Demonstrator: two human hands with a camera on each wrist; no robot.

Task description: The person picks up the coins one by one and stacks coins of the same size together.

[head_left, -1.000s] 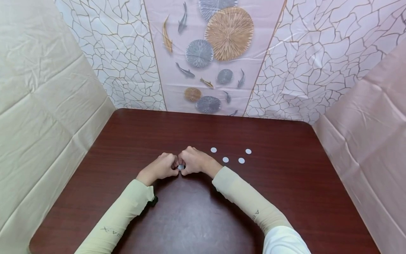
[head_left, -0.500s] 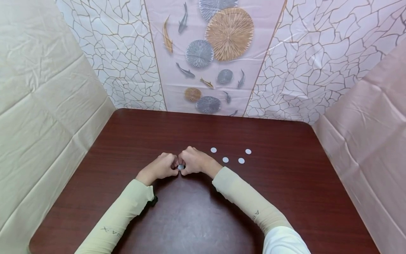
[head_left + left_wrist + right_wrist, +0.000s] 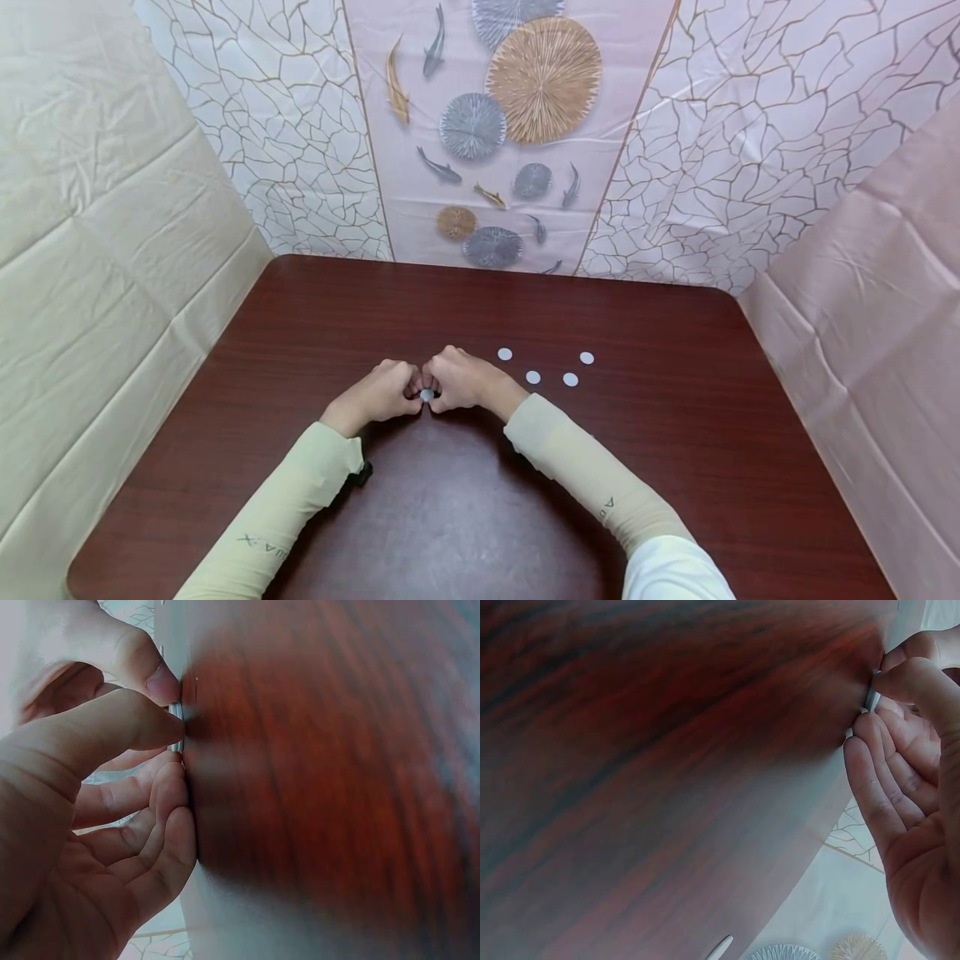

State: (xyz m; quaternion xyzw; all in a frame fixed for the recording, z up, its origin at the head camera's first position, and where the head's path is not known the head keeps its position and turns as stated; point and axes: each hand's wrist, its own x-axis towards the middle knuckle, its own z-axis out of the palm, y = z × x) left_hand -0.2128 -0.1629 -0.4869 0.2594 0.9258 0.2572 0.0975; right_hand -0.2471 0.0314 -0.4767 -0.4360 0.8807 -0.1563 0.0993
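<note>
Low over the dark red-brown tabletop point(image 3: 480, 317), a small round white disc point(image 3: 427, 395) sits between my two hands. My left hand point(image 3: 381, 392) pinches its left side with thumb and curled fingers. From the right, my right hand point(image 3: 461, 382) does likewise, and the two thumbs nearly meet at the near side. In the left wrist view the disc point(image 3: 178, 727) is seen edge-on as a thin pale line beside the thumb tips. The right wrist view shows the disc's edge point(image 3: 871, 694) with a bluish and a white layer, flat at the table surface.
Several more white discs lie to the right of my right hand, among them a far-left disc point(image 3: 506, 354) and a far-right disc point(image 3: 587, 358). Patterned cloth point(image 3: 487, 167) hangs behind the table's back edge. A small black object point(image 3: 362, 475) shows by my left sleeve.
</note>
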